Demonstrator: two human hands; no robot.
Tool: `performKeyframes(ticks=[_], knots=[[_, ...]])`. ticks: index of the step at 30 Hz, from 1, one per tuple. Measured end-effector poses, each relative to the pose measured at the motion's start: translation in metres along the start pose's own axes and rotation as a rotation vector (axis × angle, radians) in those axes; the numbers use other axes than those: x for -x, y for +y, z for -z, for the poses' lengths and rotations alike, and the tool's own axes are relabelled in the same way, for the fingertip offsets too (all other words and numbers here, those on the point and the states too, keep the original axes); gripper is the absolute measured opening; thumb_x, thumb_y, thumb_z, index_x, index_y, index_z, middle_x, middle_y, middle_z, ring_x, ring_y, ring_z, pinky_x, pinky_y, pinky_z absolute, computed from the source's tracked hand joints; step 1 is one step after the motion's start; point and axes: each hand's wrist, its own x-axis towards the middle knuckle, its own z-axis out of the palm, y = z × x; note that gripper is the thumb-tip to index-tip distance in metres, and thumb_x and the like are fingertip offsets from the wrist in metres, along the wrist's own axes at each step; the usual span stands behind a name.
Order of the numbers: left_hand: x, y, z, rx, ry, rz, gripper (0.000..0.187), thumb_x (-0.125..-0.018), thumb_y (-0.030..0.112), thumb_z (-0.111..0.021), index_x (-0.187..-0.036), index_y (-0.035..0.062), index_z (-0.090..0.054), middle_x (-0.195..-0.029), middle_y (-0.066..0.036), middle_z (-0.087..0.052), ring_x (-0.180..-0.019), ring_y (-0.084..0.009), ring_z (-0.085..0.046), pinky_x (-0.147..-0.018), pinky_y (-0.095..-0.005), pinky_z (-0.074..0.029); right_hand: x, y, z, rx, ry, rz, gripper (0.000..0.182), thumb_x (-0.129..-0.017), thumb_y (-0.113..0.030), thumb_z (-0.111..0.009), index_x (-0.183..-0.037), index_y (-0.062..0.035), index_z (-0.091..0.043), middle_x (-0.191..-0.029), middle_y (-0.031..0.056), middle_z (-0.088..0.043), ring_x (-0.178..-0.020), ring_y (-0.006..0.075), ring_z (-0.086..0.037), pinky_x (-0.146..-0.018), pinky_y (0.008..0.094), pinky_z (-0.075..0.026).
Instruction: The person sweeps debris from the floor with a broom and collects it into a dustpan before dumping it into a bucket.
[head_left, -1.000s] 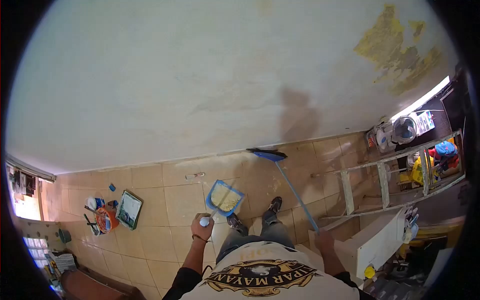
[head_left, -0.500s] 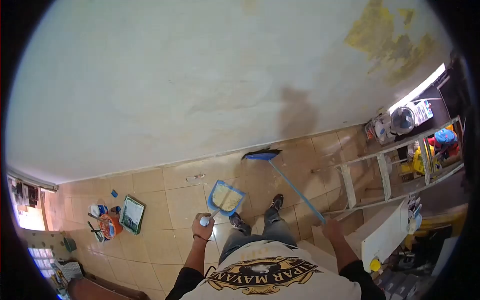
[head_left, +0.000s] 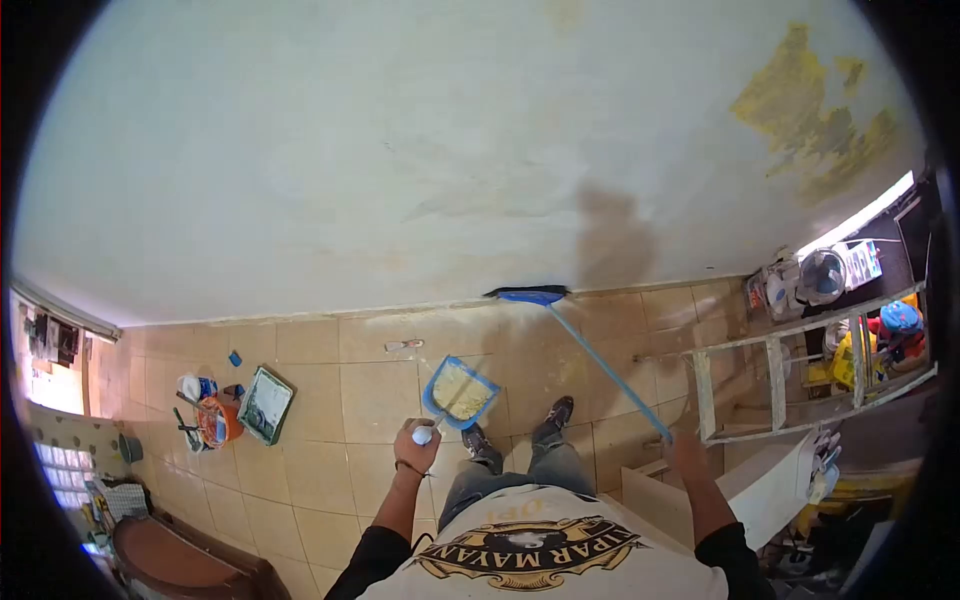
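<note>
My left hand [head_left: 416, 447] is closed around the upright handle of a blue dustpan [head_left: 491, 404]. Pale debris [head_left: 459, 392] covers the pan, which rests on the tiles just ahead of my feet. In my right hand [head_left: 688, 455] I grip the end of a blue broom handle. The broom [head_left: 532, 296] reaches forward and left, its dark bristles against the base of the wall [head_left: 330, 200]. Pale dust lies on the floor along the wall, left of the broom head.
A scraper [head_left: 404, 345] lies near the wall. To the left stand a paint tray [head_left: 266, 405] and an orange bucket [head_left: 220, 424] with tools. A ladder [head_left: 775, 375] lies to the right, close to a white panel [head_left: 760, 485] and a fan [head_left: 822, 275].
The broom head has come up against the wall base, and my right hand has shifted slightly right. The dustpan stays in my left hand. The whole view has tilted a little.
</note>
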Motion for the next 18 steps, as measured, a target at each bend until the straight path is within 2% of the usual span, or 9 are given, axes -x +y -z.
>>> performKeyframes(ticks=[2,4,7,11,14,16,18], knots=[[0.001,0.000,0.000,-0.025,-0.018,0.010,0.015,-0.067,0.017,-0.063,-0.079,0.0088,-0.062,-0.081,-0.012,-0.059,-0.075,-0.0310,-0.058,-0.066,-0.0381,-0.047,-0.008,-0.021,0.013,-0.019,0.014,-0.024,0.031,-0.081,-0.031,-0.051,-0.089,-0.0017,-0.058,-0.079,0.0184,-0.059,-0.079,0.0353,-0.058,-0.068,0.0461,-0.045],[0.002,0.001,-0.001,-0.043,-0.036,-0.015,0.015,-0.067,0.017,-0.063,-0.080,0.0093,-0.062,-0.081,-0.011,-0.059,-0.076,-0.0300,-0.058,-0.067,-0.0365,-0.047,-0.023,-0.058,0.030,0.086,-0.111,0.071,0.030,-0.083,-0.030,-0.049,-0.094,-0.0030,-0.058,-0.087,0.0184,-0.059,-0.081,0.0315,-0.059,-0.070,0.0445,-0.047],[0.001,-0.006,-0.003,-0.069,-0.019,-0.062,0.016,-0.067,0.018,-0.063,-0.081,0.0093,-0.062,-0.082,-0.011,-0.059,-0.077,-0.0298,-0.058,-0.068,-0.0368,-0.047,-0.044,-0.059,0.011,0.057,-0.059,0.260,0.029,-0.083,-0.029,-0.050,-0.092,-0.0035,-0.058,-0.084,0.0180,-0.059,-0.079,0.0322,-0.059,-0.070,0.0438,-0.046],[0.005,-0.001,0.002,-0.017,0.007,0.049,0.018,-0.067,0.018,-0.065,-0.082,0.0084,-0.061,-0.083,-0.013,-0.060,-0.077,-0.0314,-0.058,-0.066,-0.0379,-0.047,-0.006,-0.079,0.055,-0.030,-0.179,0.372,0.030,-0.083,-0.029,-0.047,-0.094,-0.0025,-0.056,-0.081,0.0182,-0.059,-0.079,0.0334,-0.059,-0.070,0.0440,-0.045],[0.014,-0.003,0.003,-0.020,0.059,0.027,0.018,-0.067,0.018,-0.065,-0.082,0.0085,-0.062,-0.082,-0.013,-0.060,-0.076,-0.0320,-0.058,-0.066,-0.0376,-0.047,0.002,-0.125,0.064,-0.125,-0.182,0.414,0.030,-0.083,-0.028,-0.046,-0.092,-0.0022,-0.057,-0.082,0.0199,-0.059,-0.079,0.0349,-0.058,-0.070,0.0447,-0.044],[0.018,0.000,0.004,-0.003,0.068,0.043,0.018,-0.067,0.018,-0.065,-0.082,0.0084,-0.061,-0.082,-0.013,-0.060,-0.075,-0.0323,-0.058,-0.066,-0.0378,-0.047,-0.026,-0.167,0.043,-0.017,-0.040,0.569,0.025,-0.081,-0.025,-0.048,-0.084,-0.0043,-0.061,-0.078,0.0216,-0.058,-0.075,0.0382,-0.057,-0.067,0.0466,-0.044],[0.022,0.002,0.006,0.007,0.021,0.064,0.023,-0.064,0.018,-0.066,-0.084,0.0090,-0.062,-0.087,-0.013,-0.060,-0.078,-0.0329,-0.057,-0.068,-0.0402,-0.047,-0.048,-0.227,0.024,-0.093,-0.100,0.689,0.024,-0.080,-0.029,-0.049,-0.088,-0.0074,-0.058,-0.078,0.0213,-0.058,-0.074,0.0405,-0.056,-0.066,0.0482,-0.044]])
